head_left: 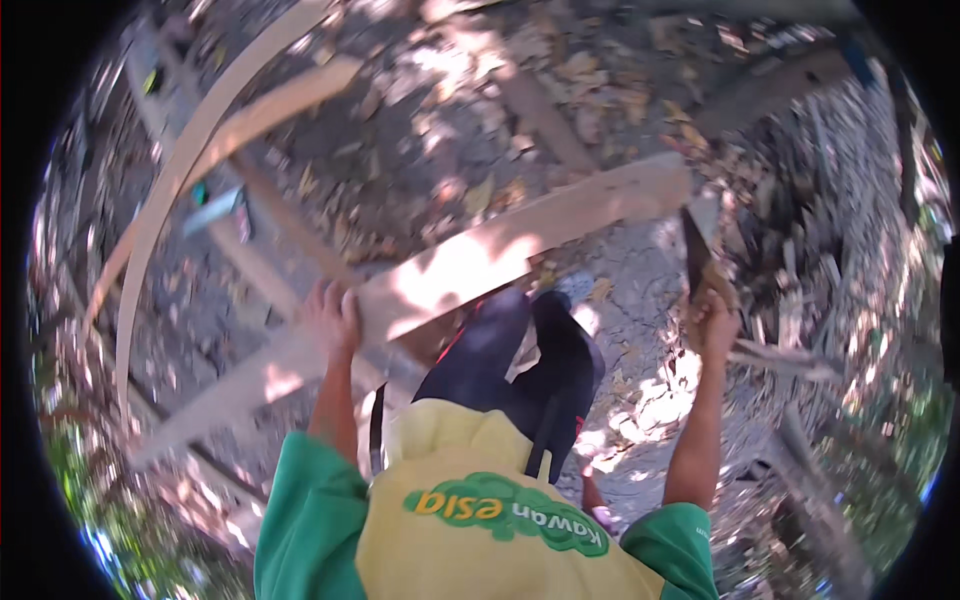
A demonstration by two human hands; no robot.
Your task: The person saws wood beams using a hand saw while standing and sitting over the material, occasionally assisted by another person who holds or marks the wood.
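Note:
A long, pale wooden plank [590,205] runs diagonally across my front, above my knees, its far right end raised toward the top. My left hand [335,320] grips its near edge left of centre, fingers over the board. Close by the plank's right end, my right hand [712,318] is closed on the wooden handle of a dark-bladed tool [697,250], whose tapered blade points up toward that end. The scene is somewhat blurred, so the blade's edge and whether it touches the wood cannot be made out.
Thin curved strips of wood [265,120] lie at the upper left over crossed timbers [255,265], near a small light-blue object [212,210]. Dry leaves cover the dirt ground [390,150]. Scrap wood [790,310] is piled on the right. Greenery lines the lower rim.

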